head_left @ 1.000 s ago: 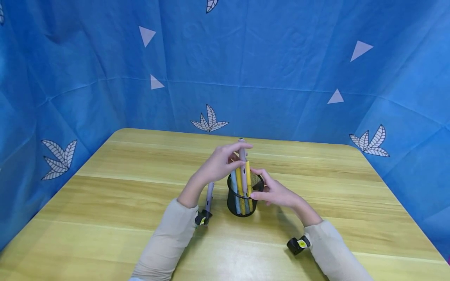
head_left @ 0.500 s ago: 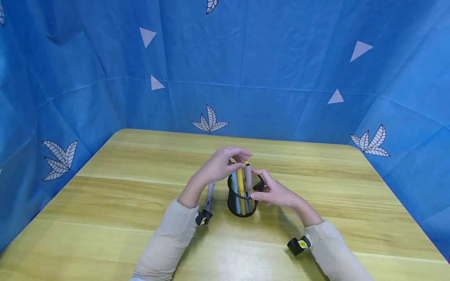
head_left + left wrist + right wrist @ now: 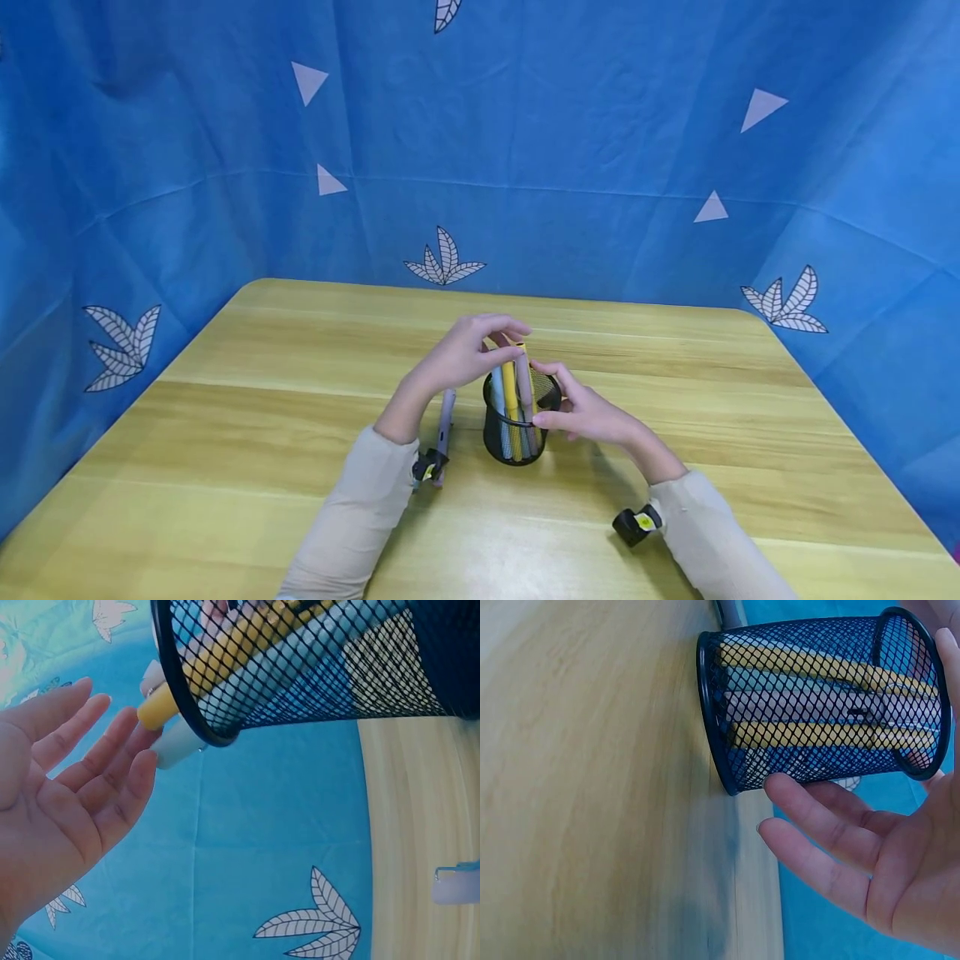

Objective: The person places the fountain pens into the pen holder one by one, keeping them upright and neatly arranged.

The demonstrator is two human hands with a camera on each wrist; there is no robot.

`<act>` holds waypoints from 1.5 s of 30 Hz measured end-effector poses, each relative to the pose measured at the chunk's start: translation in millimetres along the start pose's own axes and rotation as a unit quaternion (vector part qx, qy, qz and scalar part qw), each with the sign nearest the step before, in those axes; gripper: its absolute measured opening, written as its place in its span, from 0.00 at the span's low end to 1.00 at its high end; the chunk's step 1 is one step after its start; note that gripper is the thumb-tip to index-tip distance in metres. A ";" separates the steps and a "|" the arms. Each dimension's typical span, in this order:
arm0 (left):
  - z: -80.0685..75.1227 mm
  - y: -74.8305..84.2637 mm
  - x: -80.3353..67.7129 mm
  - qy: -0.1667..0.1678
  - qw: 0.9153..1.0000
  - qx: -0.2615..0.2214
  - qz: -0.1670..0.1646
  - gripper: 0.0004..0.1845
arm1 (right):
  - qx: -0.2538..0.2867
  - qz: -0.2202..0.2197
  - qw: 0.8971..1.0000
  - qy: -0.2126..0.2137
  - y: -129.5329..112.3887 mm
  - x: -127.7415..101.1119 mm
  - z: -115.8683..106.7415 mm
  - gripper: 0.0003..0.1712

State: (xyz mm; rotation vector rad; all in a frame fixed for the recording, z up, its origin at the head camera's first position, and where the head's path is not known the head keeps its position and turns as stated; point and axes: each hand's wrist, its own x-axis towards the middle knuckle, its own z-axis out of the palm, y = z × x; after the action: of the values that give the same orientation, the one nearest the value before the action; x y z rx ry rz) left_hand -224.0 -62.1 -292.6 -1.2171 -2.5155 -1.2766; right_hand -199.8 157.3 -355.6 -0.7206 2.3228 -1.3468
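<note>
Grey pen: raised above the holder a second ago, now sunk among the others. Loose pen (image 3: pixel 446 421): flat on the worktop (image 3: pixel 225 433), just left of the holder. Left hand (image 3: pixel 465 354): fingers (image 3: pixel 97 761) straight and spread, at the pen tops. Black mesh holder (image 3: pixel 513 429): upright at worktop centre, holding yellow, grey and pale pens. Right hand (image 3: pixel 585 412): fingers loosely extended beside the rim, gripping nothing.

Bright even light, edges warped

black mesh pen cup (image 3: pixel 512 433) stands upright mid-table, holding yellow, grey and pale blue pens (image 3: pixel 512 392).
</note>
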 end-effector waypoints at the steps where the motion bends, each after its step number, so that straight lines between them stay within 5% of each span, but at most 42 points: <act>1: -0.5 -0.6 -0.5 0.000 1.000 -0.001 -0.001 0.13 | 0.000 0.000 1.000 -0.001 0.0 0.0 0.1 0.39; 23: -16.2 -9.6 -12.2 -0.001 0.998 0.011 -0.062 0.14 | 0.009 -0.006 1.000 -0.001 1.5 1.3 0.6 0.39; 45: -27.2 -25.7 -28.6 -0.022 0.996 0.038 -0.078 0.15 | 0.015 -0.006 1.000 0.003 2.3 1.2 1.0 0.40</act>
State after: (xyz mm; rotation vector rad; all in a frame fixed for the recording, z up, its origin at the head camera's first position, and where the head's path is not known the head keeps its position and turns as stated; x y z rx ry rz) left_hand -229.2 -107.9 -302.7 -1.0627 -2.7118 -1.1823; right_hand -200.7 156.9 -358.2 -0.7238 2.3016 -1.3868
